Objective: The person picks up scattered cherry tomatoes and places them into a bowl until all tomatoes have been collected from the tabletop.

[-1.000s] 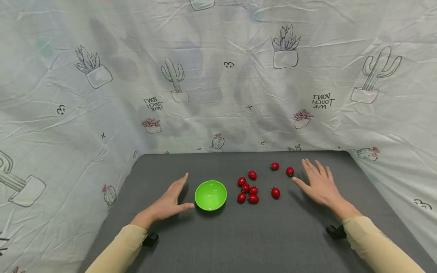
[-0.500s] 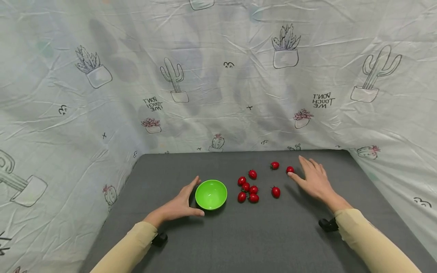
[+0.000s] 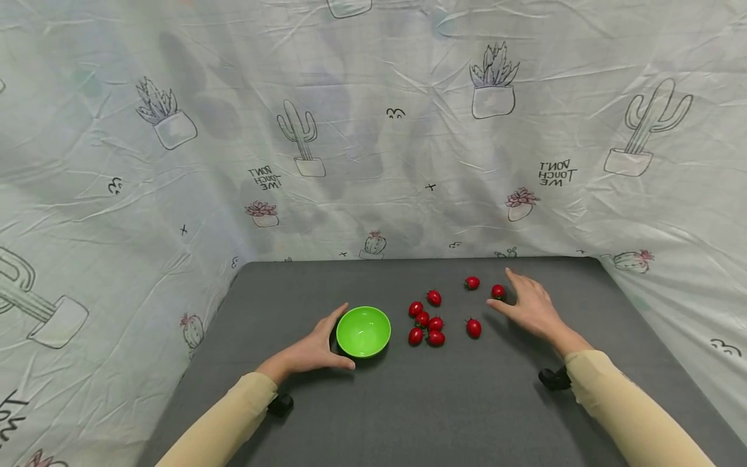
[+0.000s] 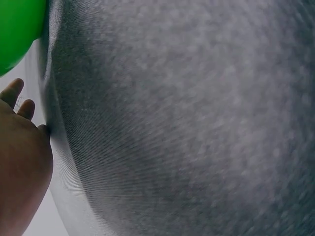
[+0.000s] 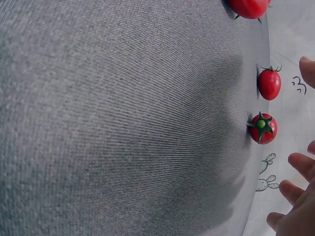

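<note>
A pale cloth printed with potted cacti and succulents (image 3: pixel 493 81) hangs behind and to both sides of a dark grey table (image 3: pixel 408 402), which fills the lower middle of the head view.

A small green bowl (image 3: pixel 363 331) sits left of centre on the table, upright and with nothing showing inside it. The left hand (image 3: pixel 312 350) lies against the bowl's left side, its fingers (image 3: pixel 337 316) stretched along the far-left rim and the thumb reaching along the near side, so the hand cups the bowl loosely rather than closing on it. In the left wrist view only the palm, two fingertips and a sliver of green at the top corner show.

Right of the bowl lie the cherry tomatoes. A tight cluster of five (image 3: pixel 427 322) sits just beside the bowl, with one more (image 3: pixel 434 298) a little behind it. A single tomato (image 3: pixel 473 328) lies apart to the right, another (image 3: pixel 472 283) lies near the back edge, and the rightmost tomato (image 3: pixel 498 291) sits at the right hand (image 3: pixel 531 308). That hand is spread and relaxed, fingers straight, gripping nothing; its thumb points toward the lone tomato and its forefinger reaches past the rightmost one. Whether it touches that tomato cannot be told. The right wrist view shows this tomato (image 5: pixel 262 128) green stem up, with the fingertips close beside it.
</note>
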A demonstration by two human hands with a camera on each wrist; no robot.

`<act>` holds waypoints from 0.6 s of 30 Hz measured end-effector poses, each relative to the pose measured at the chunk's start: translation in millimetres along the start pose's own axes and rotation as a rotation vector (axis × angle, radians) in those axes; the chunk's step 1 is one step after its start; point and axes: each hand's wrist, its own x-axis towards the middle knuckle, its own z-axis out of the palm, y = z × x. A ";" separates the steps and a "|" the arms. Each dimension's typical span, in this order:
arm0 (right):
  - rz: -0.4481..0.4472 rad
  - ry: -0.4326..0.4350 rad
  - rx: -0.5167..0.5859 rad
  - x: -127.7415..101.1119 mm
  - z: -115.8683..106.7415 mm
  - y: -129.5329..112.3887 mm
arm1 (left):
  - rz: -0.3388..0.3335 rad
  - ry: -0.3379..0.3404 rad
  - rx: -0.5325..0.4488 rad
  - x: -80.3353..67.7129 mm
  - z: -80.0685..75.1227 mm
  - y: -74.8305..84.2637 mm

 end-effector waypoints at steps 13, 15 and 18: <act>0.048 -0.059 0.030 2.4 3.2 0.2 | 0.028 -0.023 -0.116 2.9 4.0 1.4; 0.058 -0.064 0.045 3.1 3.3 0.6 | 0.028 -0.021 -0.118 2.8 4.5 1.4; 0.074 -0.070 0.057 4.4 4.1 2.0 | 0.029 -0.014 -0.119 3.2 5.4 1.8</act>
